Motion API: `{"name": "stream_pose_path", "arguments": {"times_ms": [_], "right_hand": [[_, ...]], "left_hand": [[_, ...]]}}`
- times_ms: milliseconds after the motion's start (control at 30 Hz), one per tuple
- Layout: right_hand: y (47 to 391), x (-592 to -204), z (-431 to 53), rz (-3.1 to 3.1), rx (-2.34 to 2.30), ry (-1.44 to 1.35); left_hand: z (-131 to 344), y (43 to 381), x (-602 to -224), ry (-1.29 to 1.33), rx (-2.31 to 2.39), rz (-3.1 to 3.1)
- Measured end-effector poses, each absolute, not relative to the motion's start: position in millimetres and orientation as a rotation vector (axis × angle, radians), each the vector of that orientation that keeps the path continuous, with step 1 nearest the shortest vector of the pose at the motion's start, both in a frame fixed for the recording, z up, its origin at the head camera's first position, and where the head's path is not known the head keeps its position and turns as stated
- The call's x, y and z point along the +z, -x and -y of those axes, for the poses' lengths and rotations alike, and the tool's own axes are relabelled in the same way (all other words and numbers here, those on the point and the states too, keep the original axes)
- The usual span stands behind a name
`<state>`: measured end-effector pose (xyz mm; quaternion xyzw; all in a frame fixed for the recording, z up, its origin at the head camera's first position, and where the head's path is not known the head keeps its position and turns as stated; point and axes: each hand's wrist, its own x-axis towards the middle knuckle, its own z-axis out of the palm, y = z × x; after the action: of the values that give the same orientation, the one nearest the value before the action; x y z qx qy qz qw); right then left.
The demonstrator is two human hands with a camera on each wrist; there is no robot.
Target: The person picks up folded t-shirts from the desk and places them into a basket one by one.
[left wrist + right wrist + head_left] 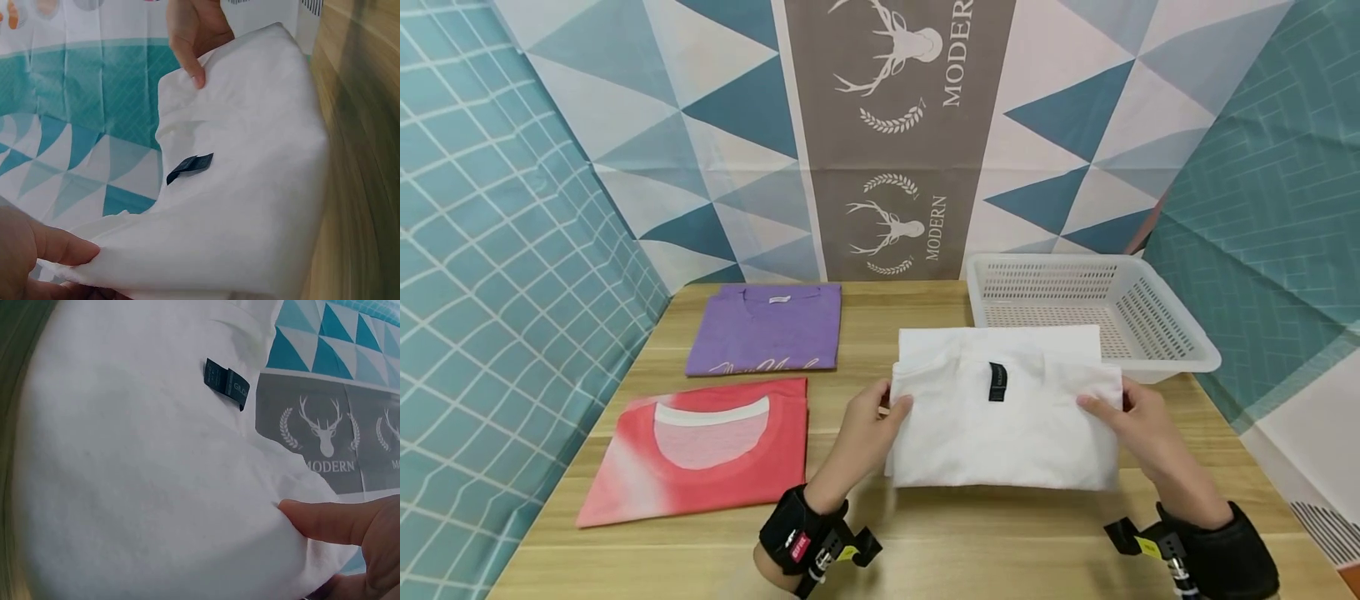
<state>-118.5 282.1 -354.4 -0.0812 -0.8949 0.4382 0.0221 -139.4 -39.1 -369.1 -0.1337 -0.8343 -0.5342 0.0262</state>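
Observation:
A folded white T-shirt (1000, 442) with a black neck label (997, 382) is held up between both hands, its lower edge over the table. My left hand (867, 425) pinches its left edge, thumb on the front and fingers behind. The right hand (1150, 429) grips the opposite edge the same way. In the left wrist view the shirt (250, 137) tilts away from the wooden surface. The right wrist view shows the thumb (331, 520) pressing the cloth near the collar; the fingers behind are mostly hidden.
A white perforated plastic basket (1172, 321) stands at the back right, partly behind the shirt. On the left of the wooden table (925, 550) lie a folded purple T-shirt (775, 333) and, nearer, a folded red-and-white T-shirt (730, 475). Patterned cloths hang behind and at both sides.

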Motion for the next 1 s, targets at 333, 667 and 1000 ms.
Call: {"name": "stream_pose_path", "arguments": {"times_ms": [333,667,1000], "right_hand": [[128,-336,-308,2.685,1.308,0.279],[142,-318,-328,2.676,1.236,0.350],[156,-300,-344,2.665,1.203,0.471]], "left_hand": [[15,156,-355,0.536,-1.655,2.567],[-7,171,-339,0.584,-1.585,2.579],[-31,189,-324,0.669,-1.532,2.557]]}}
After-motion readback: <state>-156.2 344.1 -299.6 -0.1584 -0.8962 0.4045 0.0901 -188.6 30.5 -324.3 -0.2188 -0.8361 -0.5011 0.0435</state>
